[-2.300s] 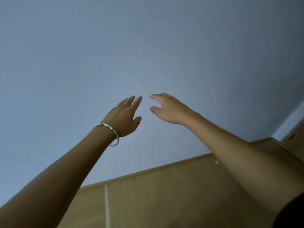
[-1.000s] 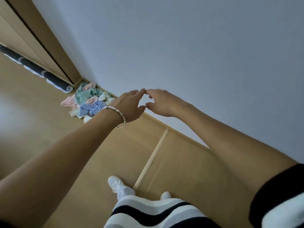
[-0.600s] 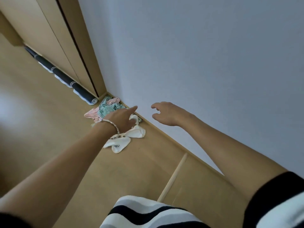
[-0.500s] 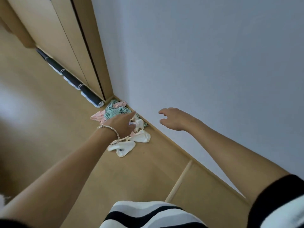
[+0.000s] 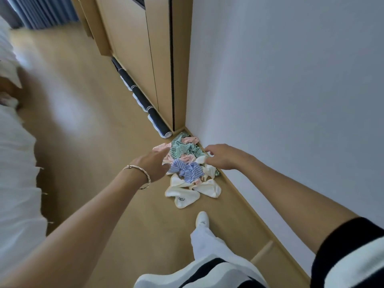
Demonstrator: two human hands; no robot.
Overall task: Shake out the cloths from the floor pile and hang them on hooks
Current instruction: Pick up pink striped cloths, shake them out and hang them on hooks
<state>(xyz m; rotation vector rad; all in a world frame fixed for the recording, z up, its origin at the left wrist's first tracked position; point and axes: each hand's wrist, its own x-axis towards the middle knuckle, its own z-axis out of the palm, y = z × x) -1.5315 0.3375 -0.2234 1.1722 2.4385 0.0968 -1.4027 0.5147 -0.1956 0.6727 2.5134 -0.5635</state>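
A pile of crumpled cloths lies on the wooden floor in the corner by the white wall: a green striped cloth (image 5: pixel 181 148), a blue striped cloth (image 5: pixel 188 170), pink ones (image 5: pixel 188 139) and white cloths (image 5: pixel 188 193). My left hand (image 5: pixel 154 163), with a bracelet on the wrist, hovers over the pile's left side, fingers extended. My right hand (image 5: pixel 220 155) reaches over the pile's right side, fingers loosely bent, holding nothing. No hooks are in view.
A rolled dark mat (image 5: pixel 145 102) lies along the foot of the wooden wardrobe doors (image 5: pixel 143 48). White bedding (image 5: pixel 14 163) fills the left edge. My white shoe (image 5: pixel 202 220) stands just short of the pile. A blue curtain (image 5: pixel 47 11) hangs at the far left.
My view swung from high on the wall down to the floor. Both hands came down and moved toward the cloth pile, which now shows more fully.
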